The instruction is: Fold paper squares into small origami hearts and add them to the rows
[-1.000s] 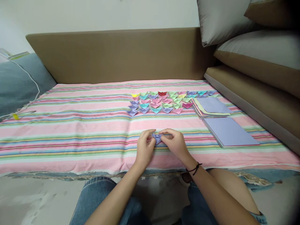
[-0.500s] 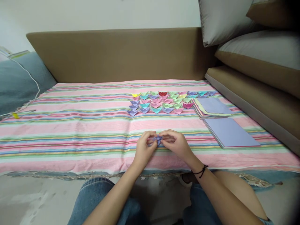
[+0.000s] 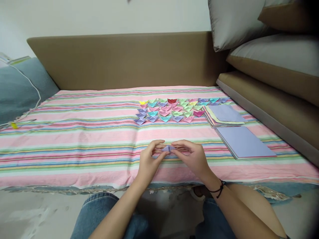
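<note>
Between my two hands is a small folded piece of purple paper (image 3: 168, 148), with a peak in its middle. My left hand (image 3: 151, 156) pinches its left end between thumb and fingers. At the other end my right hand (image 3: 193, 154) grips it the same way, thumb below and fingers above. The fingertips cover both ends of the paper. Beyond my hands, rows of folded paper boats (image 3: 164, 118) in purple, pink, green, turquoise, yellow and red lie on the striped cloth (image 3: 94, 132).
To the right lie a stack of purple paper sheets (image 3: 245, 142) and a mixed stack of coloured paper (image 3: 225, 113). Grey and brown cushions (image 3: 271, 56) rise at the right. A white cable (image 3: 32, 84) with a yellow tag runs along the left.
The purple paper has gone from a crumpled-looking, partly opened shape to a flatter one with a clear peak. My hands have spread slightly apart and still hold it.
</note>
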{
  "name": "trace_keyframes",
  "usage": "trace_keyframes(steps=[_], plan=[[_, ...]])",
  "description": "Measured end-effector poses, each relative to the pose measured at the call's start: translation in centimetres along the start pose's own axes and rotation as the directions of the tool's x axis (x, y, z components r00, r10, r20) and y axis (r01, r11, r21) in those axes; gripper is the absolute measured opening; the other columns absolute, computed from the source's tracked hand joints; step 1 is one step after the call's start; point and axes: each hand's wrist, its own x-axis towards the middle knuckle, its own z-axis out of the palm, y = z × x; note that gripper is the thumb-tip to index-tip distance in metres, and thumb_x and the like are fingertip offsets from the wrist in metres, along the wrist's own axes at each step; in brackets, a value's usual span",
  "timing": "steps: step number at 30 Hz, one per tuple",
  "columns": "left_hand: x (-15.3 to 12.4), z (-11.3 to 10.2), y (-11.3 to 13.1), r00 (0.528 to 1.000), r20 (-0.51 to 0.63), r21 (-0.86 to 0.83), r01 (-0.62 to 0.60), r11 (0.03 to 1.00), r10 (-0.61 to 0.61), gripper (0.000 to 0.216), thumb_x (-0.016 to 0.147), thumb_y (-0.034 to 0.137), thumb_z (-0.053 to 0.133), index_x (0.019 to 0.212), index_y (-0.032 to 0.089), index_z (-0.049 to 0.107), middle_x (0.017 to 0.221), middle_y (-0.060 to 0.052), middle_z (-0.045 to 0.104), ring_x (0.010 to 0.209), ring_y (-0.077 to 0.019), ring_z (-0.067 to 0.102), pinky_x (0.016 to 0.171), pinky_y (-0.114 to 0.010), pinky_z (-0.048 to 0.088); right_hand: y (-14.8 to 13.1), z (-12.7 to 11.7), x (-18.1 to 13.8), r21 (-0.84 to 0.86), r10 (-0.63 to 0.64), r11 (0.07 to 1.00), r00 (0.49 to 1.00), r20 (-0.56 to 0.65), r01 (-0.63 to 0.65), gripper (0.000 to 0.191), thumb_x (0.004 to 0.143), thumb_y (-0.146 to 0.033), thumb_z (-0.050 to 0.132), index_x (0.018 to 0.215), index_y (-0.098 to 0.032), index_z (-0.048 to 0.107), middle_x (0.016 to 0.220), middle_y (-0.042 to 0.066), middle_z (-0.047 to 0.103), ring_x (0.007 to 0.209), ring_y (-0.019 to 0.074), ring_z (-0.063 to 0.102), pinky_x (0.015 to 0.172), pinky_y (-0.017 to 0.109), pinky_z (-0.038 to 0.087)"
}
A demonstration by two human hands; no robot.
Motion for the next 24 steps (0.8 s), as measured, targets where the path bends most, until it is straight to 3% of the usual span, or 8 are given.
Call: trace_keyframes(steps=[5,8,11,13,17,24], plan=[[0.2,0.3,0.2,0.99,-0.004,-0.184,0.136,0.973,-0.139,0.028,0.068,0.022,0.07,0.092,0.018,0.055,0.072,0.0,0.064,0.064,-0.011,0.062,0.061,-0.022,0.05,0.1,0.1,0.1,0.148,0.151,0.977,0.988,0.044,-0.156,0.024,0.065,-0.033,0.074,0.082,-0.017,0.066,0.073,0.006,0.071,0.071,0.0213,0.069,0.063,0.03,0.058],[0.3,0.3,0.3,0.971,0.035,-0.313,0.236,0.92,-0.237,0.034,0.064,0.023,0.073,0.089,0.018,0.051,0.064,0.002,0.062,0.058,-0.0121,0.062,0.057,-0.023,0.051,0.3,0.2,0.2,0.164,0.179,0.969,0.983,0.042,-0.183,0.028,0.061,-0.036,0.077,0.075,-0.017,0.062,0.067,0.005,0.069,0.065,0.0194,0.068,0.058,0.027,0.057],[0.3,0.3,0.3,0.965,0.053,-0.331,0.259,0.907,-0.256,0.034,0.062,0.024,0.074,0.087,0.018,0.05,0.062,0.003,0.061,0.057,-0.0129,0.061,0.057,-0.025,0.052,0.5,0.3,0.2,0.163,0.179,0.969,0.983,0.047,-0.185,0.029,0.061,-0.037,0.076,0.073,-0.018,0.059,0.066,0.004,0.067,0.064,0.0183,0.067,0.056,0.026,0.055],[0.3,0.2,0.2,0.977,0.042,-0.252,0.213,0.944,-0.209,0.028,0.066,0.024,0.071,0.086,0.018,0.053,0.068,0.001,0.063,0.06,-0.012,0.061,0.057,-0.023,0.051,0.7,0.5,0.2,0.159,0.163,0.973,0.986,0.046,-0.168,0.026,0.064,-0.036,0.075,0.076,-0.018,0.059,0.068,0.004,0.067,0.066,0.0184,0.067,0.058,0.026,0.055],[0.1,0.4,0.0,0.996,0.01,0.078,0.086,0.993,-0.087,0.011,0.076,0.022,0.06,0.086,0.018,0.058,0.077,-0.001,0.064,0.061,-0.0103,0.059,0.056,-0.02,0.047,0.9,1.0,0.1,0.065,0.114,0.991,0.993,0.014,-0.115,0.018,0.071,-0.029,0.068,0.084,-0.017,0.063,0.076,0.006,0.07,0.07,0.0185,0.067,0.062,0.026,0.055],[-0.4,1.1,-0.2,0.996,-0.035,0.443,-0.062,0.895,0.086,0.008,0.078,0.018,0.054,0.085,0.018,0.059,0.078,-0.002,0.065,0.07,-0.0138,0.061,0.066,-0.024,0.049,0.6,2.0,-0.2,-0.117,0.046,0.992,0.997,-0.055,-0.053,0.007,0.076,-0.021,0.059,0.076,-0.019,0.065,0.069,0.003,0.07,0.064,0.0189,0.068,0.057,0.026,0.055]])
